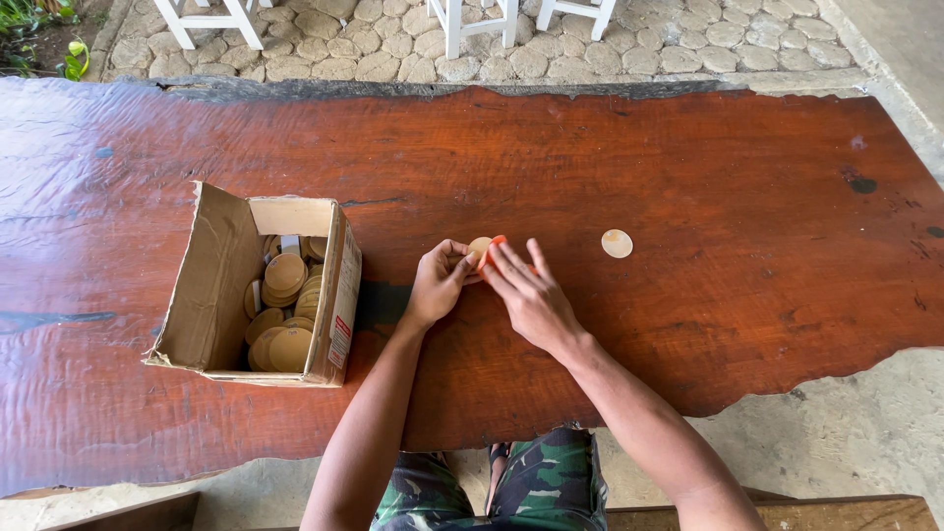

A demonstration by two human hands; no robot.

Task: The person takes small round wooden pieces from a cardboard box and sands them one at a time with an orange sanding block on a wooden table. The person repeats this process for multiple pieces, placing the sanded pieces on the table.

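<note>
My left hand (439, 283) pinches a small round wooden disc (478, 248) above the middle of a red-brown slab table (688, 177). My right hand (528, 292) meets it from the right, its fingers pressing a small orange piece (497, 244) against the disc's edge. Both hands touch each other at the disc. A second pale wooden disc (617, 243) lies flat on the table just right of my right hand.
An open cardboard box (211, 285) with several wooden discs (285, 305) inside stands left of my hands. White furniture legs (472, 25) stand on cobbles beyond the table's far edge. My camouflage trousers (541, 487) show below the near edge.
</note>
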